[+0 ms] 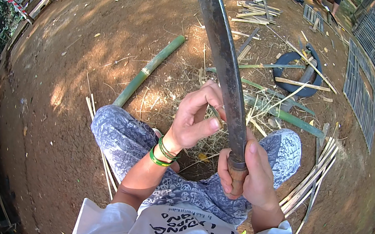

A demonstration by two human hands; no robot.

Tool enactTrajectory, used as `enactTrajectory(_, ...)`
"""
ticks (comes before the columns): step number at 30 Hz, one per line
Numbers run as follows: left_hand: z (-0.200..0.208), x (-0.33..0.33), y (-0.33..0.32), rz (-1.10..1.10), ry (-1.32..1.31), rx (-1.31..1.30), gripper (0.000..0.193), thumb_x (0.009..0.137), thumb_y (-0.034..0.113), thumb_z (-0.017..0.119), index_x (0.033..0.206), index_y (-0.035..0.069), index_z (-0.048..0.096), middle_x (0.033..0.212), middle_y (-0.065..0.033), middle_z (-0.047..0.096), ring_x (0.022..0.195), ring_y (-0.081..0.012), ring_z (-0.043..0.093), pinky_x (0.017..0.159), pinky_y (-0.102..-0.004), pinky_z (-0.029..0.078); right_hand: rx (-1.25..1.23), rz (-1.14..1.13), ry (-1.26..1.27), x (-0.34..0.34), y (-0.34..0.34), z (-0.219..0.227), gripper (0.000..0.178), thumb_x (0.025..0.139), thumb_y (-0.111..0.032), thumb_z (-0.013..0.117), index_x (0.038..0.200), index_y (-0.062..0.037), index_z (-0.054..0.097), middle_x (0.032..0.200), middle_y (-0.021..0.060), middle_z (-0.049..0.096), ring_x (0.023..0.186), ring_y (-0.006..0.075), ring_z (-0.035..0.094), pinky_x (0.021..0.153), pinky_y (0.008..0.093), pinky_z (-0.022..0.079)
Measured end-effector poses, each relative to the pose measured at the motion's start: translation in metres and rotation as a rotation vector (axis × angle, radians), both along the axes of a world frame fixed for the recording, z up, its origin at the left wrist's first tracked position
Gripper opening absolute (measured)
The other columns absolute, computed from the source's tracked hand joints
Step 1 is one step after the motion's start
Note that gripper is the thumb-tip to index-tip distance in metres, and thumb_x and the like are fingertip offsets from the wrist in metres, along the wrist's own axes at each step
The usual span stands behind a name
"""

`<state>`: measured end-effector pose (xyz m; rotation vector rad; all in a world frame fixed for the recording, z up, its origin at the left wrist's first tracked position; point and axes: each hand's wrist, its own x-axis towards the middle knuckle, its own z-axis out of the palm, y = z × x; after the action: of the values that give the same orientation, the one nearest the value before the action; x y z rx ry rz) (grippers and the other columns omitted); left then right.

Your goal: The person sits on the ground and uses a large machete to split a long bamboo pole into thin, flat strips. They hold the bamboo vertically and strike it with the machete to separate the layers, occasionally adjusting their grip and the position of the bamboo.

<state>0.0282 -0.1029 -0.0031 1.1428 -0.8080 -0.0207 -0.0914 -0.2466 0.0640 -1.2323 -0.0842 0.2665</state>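
A machete (229,59) with a long dark blade stands raised in front of me, its tip toward the far side. My right hand (257,176) is wrapped round its wooden handle (237,177), thumb lying along the base of the blade. Just left of the blade, my left hand (197,116) is closed, thumb and fingers bent together. A small dark greenish sliver shows between them, but I cannot make out what it is. Bands circle the left wrist. Beneath both hands, thin shavings (207,145) litter the ground between my crossed legs.
A green bamboo pole (150,71) lies ahead on the left. Split bamboo (291,119) lies on the right, near a black tyre (283,61). Pale strips (311,180) are bundled beside my right knee. Slatted bamboo panels (360,91) stand far right. Other people are partly visible at the far edge.
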Motion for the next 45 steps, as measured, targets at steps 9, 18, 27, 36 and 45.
enactTrajectory(9, -0.001, 0.002, -0.002, 0.023, -0.042, -0.017, 0.044, 0.086, 0.046, 0.068, 0.091, 0.005, 0.054, 0.089, -0.0059, 0.048, 0.081, -0.0156, 0.044, 0.072, -0.0295, 0.035, -0.034, -0.008, -0.028, -0.002, 0.003, 0.002, 0.069, 0.106, -0.049, 0.032, 0.152, 0.001, 0.025, 0.057, 0.0016, 0.048, 0.043, 0.0073, 0.045, 0.04, 0.0204, 0.032)
enactTrajectory(18, 0.001, 0.001, -0.001, 0.022, -0.031, -0.022, 0.043, 0.086, 0.045, 0.067, 0.091, 0.005, 0.054, 0.089, -0.0058, 0.048, 0.08, -0.0149, 0.044, 0.072, -0.0283, 0.035, -0.057, 0.013, -0.037, 0.001, 0.001, -0.003, 0.072, 0.104, -0.054, 0.029, 0.151, 0.0001, 0.025, 0.056, 0.0064, 0.051, 0.04, 0.0093, 0.046, 0.037, 0.0215, 0.036)
enactTrajectory(27, 0.001, 0.001, -0.001, 0.035, -0.046, -0.028, 0.043, 0.087, 0.046, 0.068, 0.091, 0.005, 0.053, 0.089, -0.0059, 0.049, 0.08, -0.0149, 0.045, 0.07, -0.0285, 0.036, -0.017, 0.004, -0.025, 0.001, 0.002, -0.001, 0.067, 0.106, -0.048, 0.031, 0.153, -0.0006, 0.025, 0.057, 0.0018, 0.048, 0.042, 0.0068, 0.044, 0.039, 0.0197, 0.032)
enactTrajectory(36, -0.012, -0.009, -0.01, 0.172, -0.103, -0.151, 0.028, 0.095, 0.026, 0.067, 0.099, 0.001, 0.056, 0.098, -0.0114, 0.065, 0.092, -0.0175, 0.063, 0.079, -0.0307, 0.052, 0.016, -0.032, -0.026, 0.004, 0.002, -0.003, 0.067, 0.106, -0.05, 0.031, 0.153, -0.0022, 0.026, 0.058, 0.0049, 0.053, 0.038, 0.0065, 0.043, 0.035, 0.0199, 0.032)
enactTrajectory(45, -0.022, -0.011, -0.014, 0.196, -0.13, -0.224, 0.028, 0.096, 0.025, 0.067, 0.102, 0.001, 0.054, 0.099, -0.0118, 0.065, 0.091, -0.0162, 0.062, 0.076, -0.0289, 0.052, 0.004, -0.006, -0.042, 0.005, 0.005, -0.002, 0.069, 0.105, -0.052, 0.031, 0.152, -0.0012, 0.025, 0.058, 0.0043, 0.052, 0.04, 0.0071, 0.044, 0.038, 0.0202, 0.033)
